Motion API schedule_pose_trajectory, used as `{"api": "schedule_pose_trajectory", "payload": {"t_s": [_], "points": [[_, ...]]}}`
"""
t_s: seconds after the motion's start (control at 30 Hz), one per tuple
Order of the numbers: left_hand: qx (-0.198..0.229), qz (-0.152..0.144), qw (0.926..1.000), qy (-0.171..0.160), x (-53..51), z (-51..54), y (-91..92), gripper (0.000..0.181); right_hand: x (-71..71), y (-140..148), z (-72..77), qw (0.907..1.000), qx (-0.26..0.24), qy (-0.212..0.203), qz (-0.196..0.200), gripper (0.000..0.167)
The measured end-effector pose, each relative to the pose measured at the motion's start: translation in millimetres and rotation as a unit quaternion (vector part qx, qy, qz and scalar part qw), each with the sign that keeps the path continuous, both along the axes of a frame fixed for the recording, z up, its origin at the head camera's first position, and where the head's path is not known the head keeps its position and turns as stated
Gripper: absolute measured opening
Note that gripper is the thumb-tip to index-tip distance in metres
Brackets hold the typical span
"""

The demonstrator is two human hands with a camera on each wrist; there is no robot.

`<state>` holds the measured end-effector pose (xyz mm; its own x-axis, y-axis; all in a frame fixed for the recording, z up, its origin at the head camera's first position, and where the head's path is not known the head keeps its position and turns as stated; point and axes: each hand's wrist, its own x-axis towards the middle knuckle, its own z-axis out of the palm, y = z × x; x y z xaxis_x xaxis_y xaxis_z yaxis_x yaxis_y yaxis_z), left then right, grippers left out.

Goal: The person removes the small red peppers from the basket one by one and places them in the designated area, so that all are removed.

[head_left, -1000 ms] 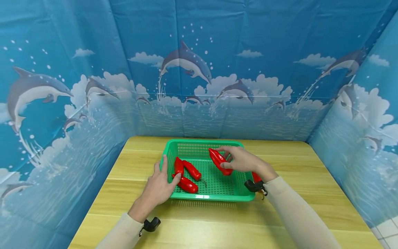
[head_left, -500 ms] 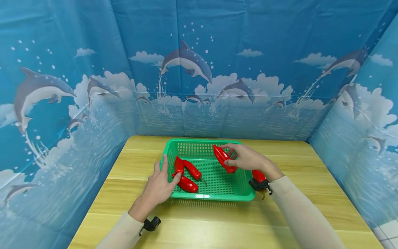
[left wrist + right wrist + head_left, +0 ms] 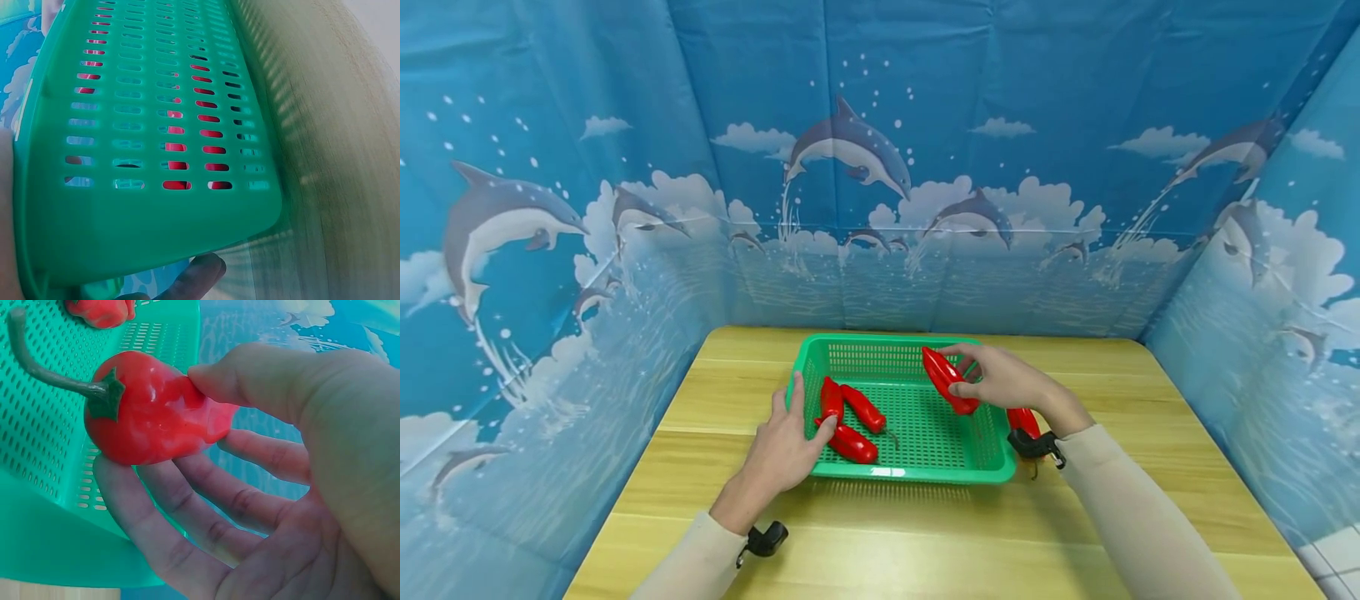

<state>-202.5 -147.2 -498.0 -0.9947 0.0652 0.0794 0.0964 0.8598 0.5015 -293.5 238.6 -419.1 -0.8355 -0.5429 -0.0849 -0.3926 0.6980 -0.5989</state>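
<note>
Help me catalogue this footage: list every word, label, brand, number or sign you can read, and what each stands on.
None: no text can be read in any view.
Basket: pale patch on its front rim, too small to tell whether label or glare.
Held pepper: no marking shows.
Backdrop: dolphins and clouds, no lettering seen.
Black wrist devices: too small to tell.

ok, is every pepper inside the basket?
No, one red pepper lies on the table outside the basket, by its right end.
</note>
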Motion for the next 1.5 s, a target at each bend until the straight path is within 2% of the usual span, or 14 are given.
{"api": "schedule_pose_trajectory", "payload": {"t_s": [0.17,0.2,0.23,0.33,0.43,0.47,0.6,1.03,1.27,1.5], "points": [[0.000,0.000,1.0000,-0.002,-0.4,-0.5,-0.4,0.107,1.3,3.2,0.1,1.0000,-0.003,0.002,-0.002,0.068],[0.002,-0.001,1.0000,0.000,0.2,0.0,-0.5,0.108,1.5,3.9,0.2,1.0000,-0.005,0.000,-0.003,0.068],[-0.001,-0.005,0.9999,0.015,-2.4,-6.6,-3.0,0.109,1.8,4.7,0.3,1.0000,-0.007,-0.002,-0.004,0.068],[0.004,-0.006,0.9998,0.021,-0.9,-6.1,-2.7,0.110,2.6,6.9,1.2,0.9999,-0.010,-0.005,-0.009,0.068],[-0.001,-0.004,0.9998,0.017,-1.2,-7.1,-3.0,0.108,3.0,8.9,2.1,0.9998,-0.012,-0.006,-0.013,0.067],[0.001,0.002,1.0000,0.003,1.5,-0.8,-0.4,0.107,3.0,9.6,2.3,0.9998,-0.013,-0.006,-0.013,0.067],[-0.008,0.007,0.9999,-0.009,-0.2,-1.2,-0.8,0.106,3.0,12.3,3.7,0.9995,-0.024,-0.015,-0.015,0.067],[-0.010,0.011,0.9998,-0.013,-2.5,-2.7,0.2,0.108,5.2,25.1,8.8,0.9993,-0.019,0.007,-0.032,0.068],[-0.007,0.012,0.9997,-0.022,-0.3,-2.7,1.0,0.111,6.7,32.6,9.4,0.9989,-0.029,0.001,-0.036,0.067],[-0.003,0.010,0.9998,-0.019,-2.3,-3.5,0.8,0.111,7.1,46.1,11.0,0.9986,-0.025,0.010,-0.046,0.069]]}}
